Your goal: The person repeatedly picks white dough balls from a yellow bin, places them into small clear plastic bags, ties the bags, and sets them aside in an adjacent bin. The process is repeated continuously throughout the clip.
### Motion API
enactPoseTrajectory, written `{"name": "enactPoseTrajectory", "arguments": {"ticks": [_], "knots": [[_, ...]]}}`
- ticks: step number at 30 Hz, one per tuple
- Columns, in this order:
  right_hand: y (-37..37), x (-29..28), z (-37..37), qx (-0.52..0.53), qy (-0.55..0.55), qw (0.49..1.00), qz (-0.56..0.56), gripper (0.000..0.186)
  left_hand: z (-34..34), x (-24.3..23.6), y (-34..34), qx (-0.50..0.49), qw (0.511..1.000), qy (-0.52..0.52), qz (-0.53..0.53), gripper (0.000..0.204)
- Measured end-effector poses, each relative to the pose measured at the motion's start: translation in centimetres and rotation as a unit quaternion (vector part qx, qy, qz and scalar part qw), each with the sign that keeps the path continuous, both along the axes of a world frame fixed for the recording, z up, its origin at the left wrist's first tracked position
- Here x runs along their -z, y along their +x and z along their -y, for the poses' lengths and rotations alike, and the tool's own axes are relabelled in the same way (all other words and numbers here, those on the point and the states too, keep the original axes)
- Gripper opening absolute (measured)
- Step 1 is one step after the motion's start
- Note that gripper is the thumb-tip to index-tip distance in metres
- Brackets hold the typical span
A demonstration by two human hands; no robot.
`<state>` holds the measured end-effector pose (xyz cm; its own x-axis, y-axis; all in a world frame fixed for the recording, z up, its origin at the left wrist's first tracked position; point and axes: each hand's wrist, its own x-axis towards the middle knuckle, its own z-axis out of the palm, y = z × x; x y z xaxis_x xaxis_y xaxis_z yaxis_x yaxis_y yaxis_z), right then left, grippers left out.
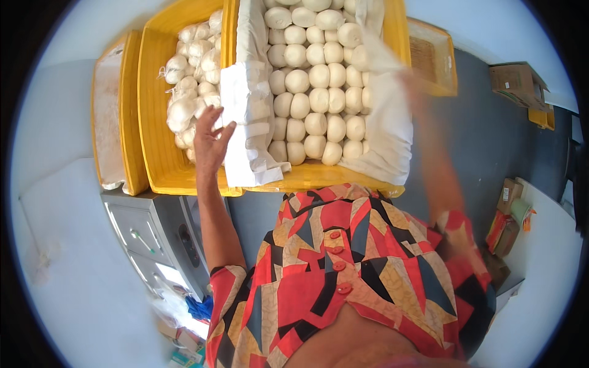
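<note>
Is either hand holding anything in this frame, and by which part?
The left hand rests open on the white liner at the crate's left wall, gripping nothing. The right hand is motion-blurred at the liner's right edge; any hold cannot be told.

Head cam, steep down-view, close over yellow crates [153, 153].

Left hand [211, 142] on white cloth [245, 116] — dough balls [316, 80] in yellow crate [319, 178].

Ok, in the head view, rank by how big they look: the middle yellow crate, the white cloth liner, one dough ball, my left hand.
1. Yellow crate
2. White cloth liner
3. Left hand
4. Dough ball
The hand is nearer the camera, so its size is flattered.
</note>
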<state>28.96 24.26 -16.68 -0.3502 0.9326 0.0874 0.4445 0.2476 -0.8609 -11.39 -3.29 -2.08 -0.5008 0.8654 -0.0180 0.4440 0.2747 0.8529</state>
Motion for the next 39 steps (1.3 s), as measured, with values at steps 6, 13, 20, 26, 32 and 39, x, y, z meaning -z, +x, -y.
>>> {"name": "enactPoseTrajectory", "arguments": {"ticks": [6, 13, 20, 26, 32, 39], "knots": [[14.2, 5.9, 2.4, 0.383, -0.215, 0.898, 0.010, 0.031, -1.0, 1.0, 1.3, 0.014, 0.993, -0.037, 0.113, 0.042], [-3.7, -18.0, 7.1, 0.101, -0.123, 0.951, -0.264, 0.028, 0.3, 2.4, 1.0, -0.044, 0.988, -0.016, 0.146, 0.035], [-13.7, -29.2, 15.8, -0.724, -0.475, 0.397, -0.304, 0.011, 4.0, 4.6, 1.4, -0.106, 0.973, 0.023, 0.202, 0.030], [-29.7, -8.3, 14.2, -0.399, 0.054, 0.915, -0.004, 0.023, 6.2, 5.2, 3.3, -0.152, 0.965, -0.020, 0.211, 0.031], [-36.6, -1.4, 13.9, -0.336, 0.391, 0.853, 0.076, 0.016, 7.6, 6.0, 4.5, -0.170, 0.960, -0.005, 0.224, 0.028], [-35.8, -2.8, 11.1, -0.247, -0.004, 0.953, -0.176, 0.010, 5.8, 6.4, 2.4, -0.176, 0.969, -0.021, 0.170, 0.027]]}}
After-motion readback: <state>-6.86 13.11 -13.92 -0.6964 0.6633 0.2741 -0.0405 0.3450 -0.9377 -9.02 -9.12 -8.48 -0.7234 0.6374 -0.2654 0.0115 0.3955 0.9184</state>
